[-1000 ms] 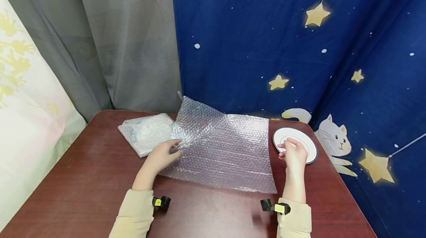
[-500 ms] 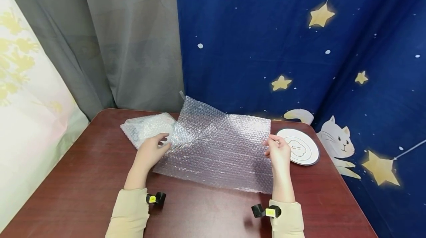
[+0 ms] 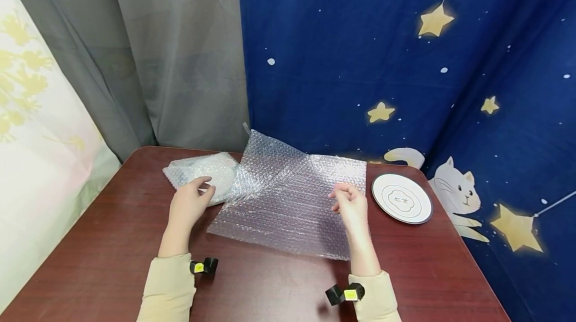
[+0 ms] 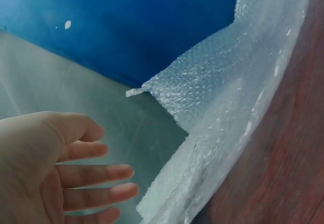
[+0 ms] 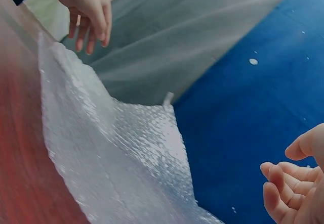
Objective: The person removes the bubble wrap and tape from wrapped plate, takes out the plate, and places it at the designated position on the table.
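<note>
A clear bubble wrap sheet [image 3: 288, 212] lies spread across the middle of the table, its far left corner raised. To its left is a bubble-wrapped package [image 3: 220, 169], partly covered in the head view by my left hand [image 3: 190, 202]. That hand is empty, with fingers [image 4: 96, 173] spread apart in the left wrist view. My right hand [image 3: 353, 209] hovers over the right part of the sheet. Its fingers [image 5: 273, 196] bend loosely around nothing. A white plate [image 3: 402, 198] with a dark rim and a line pattern sits right of the sheet.
The reddish-brown table [image 3: 270, 287] ends at the back near a grey curtain [image 3: 193, 62] and a blue star-patterned curtain [image 3: 333, 62]. A pale curtain [image 3: 45, 112] hangs at the left.
My right hand has moved left from over the plate to over the bubble wrap sheet, uncovering the plate. The left hand has shifted left, from the sheet's edge to the wrapped package.
</note>
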Tool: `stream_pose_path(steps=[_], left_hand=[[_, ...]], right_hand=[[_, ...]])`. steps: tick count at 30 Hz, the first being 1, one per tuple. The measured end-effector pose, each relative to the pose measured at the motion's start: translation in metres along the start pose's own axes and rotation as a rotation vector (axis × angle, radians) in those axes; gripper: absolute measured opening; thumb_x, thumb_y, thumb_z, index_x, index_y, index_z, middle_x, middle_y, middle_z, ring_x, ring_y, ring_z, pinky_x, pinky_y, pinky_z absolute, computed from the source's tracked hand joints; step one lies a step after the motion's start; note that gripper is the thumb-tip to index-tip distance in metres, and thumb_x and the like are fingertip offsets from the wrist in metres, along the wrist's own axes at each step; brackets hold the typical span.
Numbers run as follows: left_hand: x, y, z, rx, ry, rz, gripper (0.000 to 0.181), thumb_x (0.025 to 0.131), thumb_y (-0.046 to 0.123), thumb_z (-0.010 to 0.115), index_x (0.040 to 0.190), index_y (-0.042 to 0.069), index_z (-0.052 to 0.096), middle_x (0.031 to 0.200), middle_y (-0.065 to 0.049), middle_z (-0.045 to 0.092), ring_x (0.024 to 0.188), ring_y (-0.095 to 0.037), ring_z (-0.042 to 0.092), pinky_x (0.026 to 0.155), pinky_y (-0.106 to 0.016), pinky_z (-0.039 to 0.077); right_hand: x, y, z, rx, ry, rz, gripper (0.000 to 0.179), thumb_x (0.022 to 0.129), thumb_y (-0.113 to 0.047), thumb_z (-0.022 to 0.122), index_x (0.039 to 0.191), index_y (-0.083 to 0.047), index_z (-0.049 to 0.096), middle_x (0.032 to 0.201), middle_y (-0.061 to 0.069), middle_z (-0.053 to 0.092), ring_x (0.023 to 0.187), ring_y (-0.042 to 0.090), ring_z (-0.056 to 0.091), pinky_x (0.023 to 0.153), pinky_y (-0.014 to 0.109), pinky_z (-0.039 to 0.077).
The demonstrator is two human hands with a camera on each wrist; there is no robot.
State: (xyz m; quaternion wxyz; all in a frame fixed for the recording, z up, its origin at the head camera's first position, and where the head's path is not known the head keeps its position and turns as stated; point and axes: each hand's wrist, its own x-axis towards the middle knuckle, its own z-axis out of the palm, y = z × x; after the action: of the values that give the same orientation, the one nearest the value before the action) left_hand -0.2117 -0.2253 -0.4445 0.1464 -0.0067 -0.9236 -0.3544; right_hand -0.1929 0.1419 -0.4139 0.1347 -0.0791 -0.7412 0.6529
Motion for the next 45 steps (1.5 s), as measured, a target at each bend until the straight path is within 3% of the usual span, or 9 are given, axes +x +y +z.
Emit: stream_pose_path(steps=[12,19,24,34,42,45], left_hand=[[-0.001,-0.001,-0.010,-0.021,0.157,-0.110,0.032,0.093,0.020,0.054,0.117,0.003,0.068,0.095,-0.015,0.070,0.084,-0.030,0.065,0.070,-0.049,0.049],[0.002,-0.005,-0.016,-0.033,0.195,-0.166,0.032,0.092,0.019,0.054,0.116,0.004,0.069,0.095,-0.016,0.070,0.087,-0.032,0.065,0.072,-0.050,0.048],[0.003,-0.011,-0.019,-0.036,0.219,-0.200,0.033,0.092,0.019,0.052,0.115,0.004,0.069,0.095,-0.016,0.070,0.087,-0.032,0.065,0.072,-0.049,0.048],[0.000,-0.028,-0.028,-0.029,0.207,-0.288,0.034,0.091,0.020,0.052,0.115,0.003,0.068,0.092,-0.015,0.070,0.088,-0.034,0.061,0.067,-0.046,0.045],[0.001,-0.036,-0.038,-0.011,0.171,-0.333,0.040,0.093,0.022,0.049,0.123,0.000,0.061,0.088,-0.016,0.070,0.087,-0.034,0.060,0.068,-0.044,0.044],[0.003,-0.038,-0.040,-0.001,0.137,-0.344,0.044,0.093,0.023,0.048,0.127,-0.003,0.057,0.082,-0.015,0.070,0.084,-0.034,0.062,0.070,-0.046,0.044]], right_hand=[[-0.015,-0.003,0.030,0.025,-0.119,-0.025,0.017,0.091,0.000,0.056,0.103,0.007,0.064,0.085,0.023,0.067,0.051,0.013,0.056,0.052,0.025,0.051],[-0.018,-0.004,0.041,0.026,-0.178,-0.010,0.016,0.091,0.000,0.056,0.103,0.006,0.065,0.085,0.023,0.067,0.055,0.017,0.060,0.053,0.027,0.053],[-0.023,-0.011,0.048,0.026,-0.232,-0.012,0.016,0.091,0.002,0.055,0.102,0.010,0.063,0.086,0.029,0.065,0.059,0.027,0.062,0.056,0.033,0.055],[-0.037,-0.034,0.064,0.018,-0.337,0.023,0.018,0.091,0.001,0.054,0.103,0.012,0.062,0.087,0.029,0.065,0.059,0.022,0.063,0.061,0.036,0.056],[-0.040,-0.038,0.078,0.022,-0.390,0.032,0.017,0.091,0.001,0.056,0.102,0.012,0.063,0.088,0.029,0.065,0.062,0.027,0.065,0.065,0.044,0.056],[-0.038,-0.030,0.085,0.038,-0.400,0.049,0.017,0.092,-0.001,0.057,0.102,0.010,0.063,0.086,0.025,0.067,0.060,0.023,0.064,0.064,0.041,0.057]])
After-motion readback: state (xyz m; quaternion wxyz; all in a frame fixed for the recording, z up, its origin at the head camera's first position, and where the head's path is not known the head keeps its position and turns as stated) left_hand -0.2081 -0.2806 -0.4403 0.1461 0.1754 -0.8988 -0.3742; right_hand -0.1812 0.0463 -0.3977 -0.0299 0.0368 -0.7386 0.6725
